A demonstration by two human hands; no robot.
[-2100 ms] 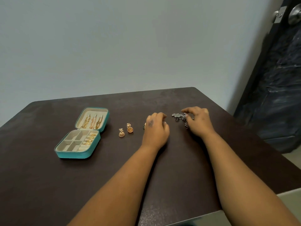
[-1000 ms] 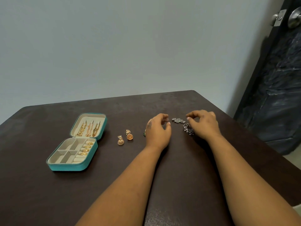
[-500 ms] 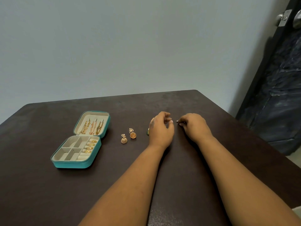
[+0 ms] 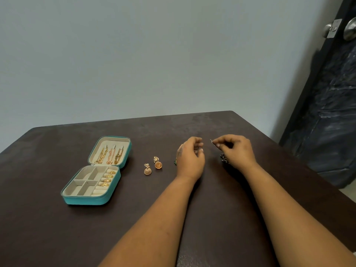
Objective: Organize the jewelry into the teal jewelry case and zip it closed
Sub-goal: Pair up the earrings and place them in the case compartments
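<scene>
The teal jewelry case lies open on the left of the dark table. Gold chains hang in its lid and gold rings sit in its ring rolls. Two gold bell earrings lie to the right of the case. My left hand hovers with its fingers loosely curled and nothing in them, and a small green piece peeks out beside it. My right hand pinches the thin hook of a dark silver earring, which shows under the thumb.
The dark table ends at its right edge, close to my right arm. A dark door with a metal knob stands beyond that edge. A pale wall rises behind the table.
My right hand has closed on the silver earring and raised it slightly off the table. My left hand has stayed beside it, fingers a little looser.
</scene>
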